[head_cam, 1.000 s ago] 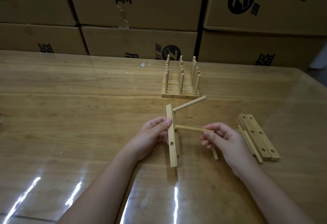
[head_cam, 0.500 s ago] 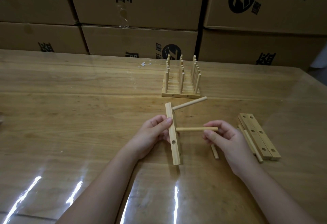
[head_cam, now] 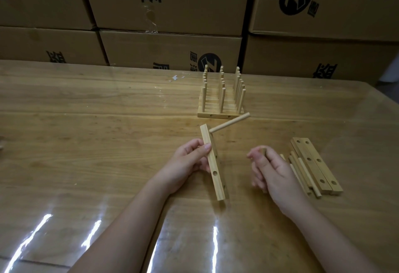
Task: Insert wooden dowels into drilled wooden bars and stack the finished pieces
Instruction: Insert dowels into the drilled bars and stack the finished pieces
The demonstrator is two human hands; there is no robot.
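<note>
Glossy table [head_cam: 86,143]: left hand [head_cam: 185,165] grips bar [head_cam: 213,165] (one dowel [head_cam: 230,122] in).

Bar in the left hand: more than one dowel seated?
No, only one dowel sticks out of the bar, near its far end; its other holes are empty.

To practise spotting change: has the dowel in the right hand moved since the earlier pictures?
Yes. The dowel has left the bar and come back toward the spare bars; the right hand grips it, blurred.
</note>
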